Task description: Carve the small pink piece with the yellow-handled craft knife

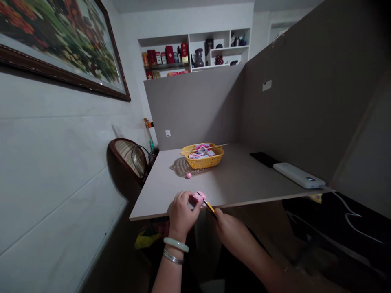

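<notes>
Right at the near edge of the grey table [146, 215], the hands are working close together! The left hand [181, 213], wearing a pale green bangle [176, 244] and a silver bangle [172, 257], is clamped on a pink piece [199, 198], right over the rim. The right hand [229, 232] pinches a yellow-handled tool [209, 206], its tip against that pink piece; the blade is too small to make out. Below the rim there's open space for the forearms.

Moving out, grey tabletop stretches toward 12 o'clock, where a small pink ball [188, 175] sits on a round woven mat [183, 167]. Just beside it, a yellow plastic basket [204, 160] holds pink-and-white packets [201, 151], with a thin wooden skewer [214, 147] across the top. At 2 o'clock, a white power bank [299, 176] lies by a black phone [265, 159]. Grey partitions [195, 106] box in the far side and right, and a white wall shelf [195, 53] rises behind!
</notes>
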A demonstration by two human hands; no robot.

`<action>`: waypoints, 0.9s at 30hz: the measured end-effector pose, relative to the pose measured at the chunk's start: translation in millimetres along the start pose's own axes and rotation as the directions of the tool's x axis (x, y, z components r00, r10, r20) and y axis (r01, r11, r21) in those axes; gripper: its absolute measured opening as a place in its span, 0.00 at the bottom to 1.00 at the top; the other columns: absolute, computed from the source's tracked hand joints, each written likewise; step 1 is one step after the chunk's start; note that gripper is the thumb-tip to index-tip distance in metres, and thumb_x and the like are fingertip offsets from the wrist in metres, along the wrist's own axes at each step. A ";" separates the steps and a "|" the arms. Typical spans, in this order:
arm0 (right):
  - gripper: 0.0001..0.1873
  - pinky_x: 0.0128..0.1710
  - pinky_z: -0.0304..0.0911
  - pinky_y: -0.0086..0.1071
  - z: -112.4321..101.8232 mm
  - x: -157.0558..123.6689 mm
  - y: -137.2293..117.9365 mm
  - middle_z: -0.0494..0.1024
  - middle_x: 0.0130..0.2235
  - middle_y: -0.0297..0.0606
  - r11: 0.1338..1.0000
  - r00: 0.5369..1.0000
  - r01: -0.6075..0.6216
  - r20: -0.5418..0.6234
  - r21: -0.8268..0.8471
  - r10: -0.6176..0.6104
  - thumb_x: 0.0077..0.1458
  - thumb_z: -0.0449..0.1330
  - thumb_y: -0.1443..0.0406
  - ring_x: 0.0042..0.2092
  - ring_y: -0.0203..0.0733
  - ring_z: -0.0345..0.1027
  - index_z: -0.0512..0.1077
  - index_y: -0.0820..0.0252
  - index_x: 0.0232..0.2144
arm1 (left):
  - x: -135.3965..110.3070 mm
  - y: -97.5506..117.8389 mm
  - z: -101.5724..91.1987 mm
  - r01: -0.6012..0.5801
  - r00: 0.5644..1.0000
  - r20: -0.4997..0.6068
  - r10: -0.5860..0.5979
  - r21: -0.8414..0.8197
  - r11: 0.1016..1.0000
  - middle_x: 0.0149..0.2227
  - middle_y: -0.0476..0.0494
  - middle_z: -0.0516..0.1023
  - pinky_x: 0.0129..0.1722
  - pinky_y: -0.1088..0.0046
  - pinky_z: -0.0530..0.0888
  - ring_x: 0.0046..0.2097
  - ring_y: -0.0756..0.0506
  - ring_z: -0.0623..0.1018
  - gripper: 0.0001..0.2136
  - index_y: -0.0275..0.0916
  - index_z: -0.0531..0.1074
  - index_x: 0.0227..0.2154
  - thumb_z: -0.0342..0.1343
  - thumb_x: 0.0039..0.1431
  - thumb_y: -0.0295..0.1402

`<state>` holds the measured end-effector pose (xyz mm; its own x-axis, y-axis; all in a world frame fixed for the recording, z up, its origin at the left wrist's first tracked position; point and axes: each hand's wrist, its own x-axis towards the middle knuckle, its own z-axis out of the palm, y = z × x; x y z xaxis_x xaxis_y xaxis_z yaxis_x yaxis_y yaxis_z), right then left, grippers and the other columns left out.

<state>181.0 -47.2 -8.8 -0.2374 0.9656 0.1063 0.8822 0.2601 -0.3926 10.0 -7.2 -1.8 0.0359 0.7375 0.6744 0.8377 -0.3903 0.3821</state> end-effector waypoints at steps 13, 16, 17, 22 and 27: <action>0.10 0.26 0.44 0.28 -2.8 4.2 -3.1 0.79 0.34 0.41 1.000 1.000 -0.015 0.005 -0.002 0.015 0.63 0.44 0.68 0.34 0.40 0.74 0.64 0.58 0.36 | 0.8 -0.7 1.7 0.000 1.000 -0.016 0.000 0.003 1.000 0.33 0.47 0.74 0.35 0.71 0.68 0.37 0.46 0.73 0.08 0.41 0.69 0.33 0.56 0.57 0.40; 0.10 0.26 0.45 0.28 -1.7 -3.7 3.5 0.79 0.33 0.40 0.999 0.999 -0.022 0.033 0.040 0.021 0.63 0.43 0.68 0.34 0.40 0.74 0.64 0.58 0.34 | 0.1 0.2 0.7 -0.005 1.000 -0.009 0.005 -0.008 1.000 0.33 0.47 0.74 0.36 0.71 0.68 0.37 0.46 0.73 0.07 0.41 0.68 0.32 0.56 0.57 0.39; 0.11 0.26 0.46 0.28 -0.8 -8.4 6.8 0.79 0.33 0.40 0.998 0.999 -0.031 0.043 0.049 0.029 0.63 0.43 0.67 0.34 0.40 0.74 0.64 0.58 0.34 | -0.3 0.7 0.4 -0.007 1.000 -0.004 0.007 -0.012 1.000 0.33 0.47 0.74 0.36 0.71 0.68 0.38 0.46 0.73 0.08 0.41 0.68 0.32 0.56 0.57 0.39; 0.11 0.27 0.46 0.28 0.0 -8.8 7.5 0.79 0.34 0.41 0.999 1.000 -0.023 0.009 0.032 0.023 0.63 0.43 0.68 0.36 0.40 0.74 0.65 0.58 0.35 | -0.7 0.9 0.1 0.011 1.000 0.014 -0.011 -0.018 1.000 0.33 0.47 0.73 0.36 0.71 0.68 0.38 0.46 0.73 0.09 0.42 0.68 0.32 0.56 0.57 0.41; 0.11 0.27 0.46 0.28 0.6 2.0 4.4 0.79 0.34 0.41 0.999 1.000 -0.003 0.012 0.048 0.002 0.63 0.43 0.66 0.35 0.41 0.74 0.65 0.58 0.36 | 0.9 -0.5 0.2 0.015 1.000 0.002 -0.015 -0.012 1.000 0.33 0.47 0.74 0.36 0.71 0.68 0.38 0.46 0.73 0.08 0.42 0.68 0.33 0.55 0.57 0.40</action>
<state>184.2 -44.1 -10.9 -0.2403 0.9661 0.0948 0.8623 0.2573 -0.4361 9.7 -6.2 -1.5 0.0249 0.7442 0.6675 0.8313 -0.3863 0.3997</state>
